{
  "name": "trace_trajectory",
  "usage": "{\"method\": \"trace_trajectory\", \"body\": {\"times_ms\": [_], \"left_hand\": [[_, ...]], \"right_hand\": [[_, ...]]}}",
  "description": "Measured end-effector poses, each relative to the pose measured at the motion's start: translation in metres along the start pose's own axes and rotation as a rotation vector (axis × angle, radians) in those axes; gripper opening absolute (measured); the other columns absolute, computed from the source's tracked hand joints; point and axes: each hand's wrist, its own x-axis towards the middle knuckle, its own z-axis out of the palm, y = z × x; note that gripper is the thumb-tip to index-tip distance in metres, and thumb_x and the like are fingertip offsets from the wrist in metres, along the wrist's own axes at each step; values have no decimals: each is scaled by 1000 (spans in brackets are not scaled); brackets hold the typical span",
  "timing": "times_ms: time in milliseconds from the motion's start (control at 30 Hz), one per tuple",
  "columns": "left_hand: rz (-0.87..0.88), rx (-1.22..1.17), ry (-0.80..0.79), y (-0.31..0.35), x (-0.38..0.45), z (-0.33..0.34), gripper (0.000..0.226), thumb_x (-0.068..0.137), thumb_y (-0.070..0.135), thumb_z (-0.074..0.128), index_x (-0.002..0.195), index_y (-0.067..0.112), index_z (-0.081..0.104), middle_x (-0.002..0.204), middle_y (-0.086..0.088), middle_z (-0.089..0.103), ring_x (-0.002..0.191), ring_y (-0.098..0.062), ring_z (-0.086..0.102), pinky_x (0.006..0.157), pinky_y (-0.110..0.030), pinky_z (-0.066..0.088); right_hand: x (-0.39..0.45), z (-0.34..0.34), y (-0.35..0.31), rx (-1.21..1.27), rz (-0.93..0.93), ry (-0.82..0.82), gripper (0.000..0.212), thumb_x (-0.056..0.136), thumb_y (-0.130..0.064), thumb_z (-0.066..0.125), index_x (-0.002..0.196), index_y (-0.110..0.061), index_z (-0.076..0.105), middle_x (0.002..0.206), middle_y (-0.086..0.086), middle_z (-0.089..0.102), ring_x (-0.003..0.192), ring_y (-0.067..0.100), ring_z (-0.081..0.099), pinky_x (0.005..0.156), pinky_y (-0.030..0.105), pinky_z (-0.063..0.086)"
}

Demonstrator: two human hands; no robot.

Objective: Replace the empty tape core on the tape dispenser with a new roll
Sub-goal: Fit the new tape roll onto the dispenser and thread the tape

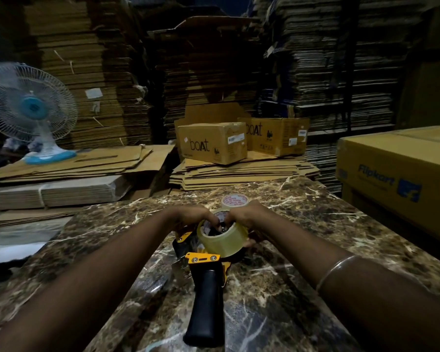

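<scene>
- Head view, the step in hand: your left hand (196,218) and right hand (244,219) both curl round the new roll (222,237), fingertips hooked over its far rim and into the core opening, just above the hub of the tape dispenser (206,270). I judge you are seating the roll on the hub.
- To do it well, press evenly with both sets of fingers so the roll goes down square, not tilted. Check that the free end will feed toward the cutter side. The light is dim, so I cannot tell whether the roll is fully home or only resting on the hub.
- The dispenser lies flat on the marble table (302,224), its handle (206,306) pointing back toward you, below your fingers. Holding the frame down with the heel of one hand would probably stop it sliding on the polished stone.
- A second ring (235,201) sits just beyond your fingertips, with red print on a pale face. It may be the spent core, though I cannot be sure.
- Materials: the roll is clear, glossy, yellowish film, a thick smooth cylinder likely to be slippery at the side and tacky at the loose end. The dispenser is yellow metal plate with screws and a matte black rounded grip. The table is veined brown, hard and slick.
</scene>
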Motion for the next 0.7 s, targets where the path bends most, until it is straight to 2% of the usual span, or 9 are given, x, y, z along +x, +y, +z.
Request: {"method": "trace_trajectory", "body": {"times_ms": [67,200,267,333,367,433,533,600,700], "left_hand": [[-13,8,22,1,-2,2,10,82,22,69,78,12,71,71,-5,68,53,-16,62,50,-21,46],[-61,-10,16,7,-7,7,17,78,25,73,85,9,70,75,-8,69,63,-24,64,58,-28,48],[-72,-19,16,9,-11,10,16,77,25,73,82,10,69,71,-7,68,59,-22,63,56,-27,47],[-70,-25,-5,10,-14,14,18,72,28,73,79,11,70,69,-6,67,63,-24,61,57,-27,45],[-66,-13,12,12,-14,15,17,73,28,72,77,12,69,69,-5,65,63,-23,58,57,-27,44],[-52,44,117,19,-17,17,13,84,21,64,74,13,62,70,-3,59,60,-16,52,55,-25,41],[-66,120,179,30,-26,17,22,90,13,56,69,14,54,69,-2,49,56,-13,43,49,-22,35],[-60,111,176,34,-33,14,24,91,14,54,68,16,53,65,-1,47,53,-13,40,45,-19,34],[14,33,189,35,-36,9,17,93,17,53,76,16,59,75,-1,52,61,-12,46,55,-24,36]], "right_hand": [[1,-2,1,-3,14,-3,85,65,-23,86,136,-2,44,123,21,57,73,31,66,53,38,61],[2,-4,2,-64,31,-34,75,69,-18,84,132,0,47,111,19,63,70,29,64,44,32,55],[0,-5,3,-90,18,-55,69,74,-18,81,131,1,48,106,19,64,74,30,65,49,35,58],[-2,-5,3,-136,-7,-74,57,83,-21,75,129,2,50,100,19,64,79,31,67,71,42,63],[-3,-6,2,-131,-16,-70,55,85,-21,73,130,2,50,96,19,63,77,30,66,75,43,63],[-4,-8,-2,-149,-49,-16,59,88,-20,70,136,3,46,91,19,60,69,30,66,65,43,63],[-8,-11,-7,-187,-55,-50,35,88,-17,70,114,3,56,96,19,60,72,30,65,67,44,64],[-10,-16,-9,-121,-12,-109,28,85,-15,74,103,-2,57,93,16,56,76,28,62,59,37,61],[-14,-22,-12,-4,7,-128,24,84,-21,73,98,-7,60,91,14,54,77,26,59,52,32,55]]}}
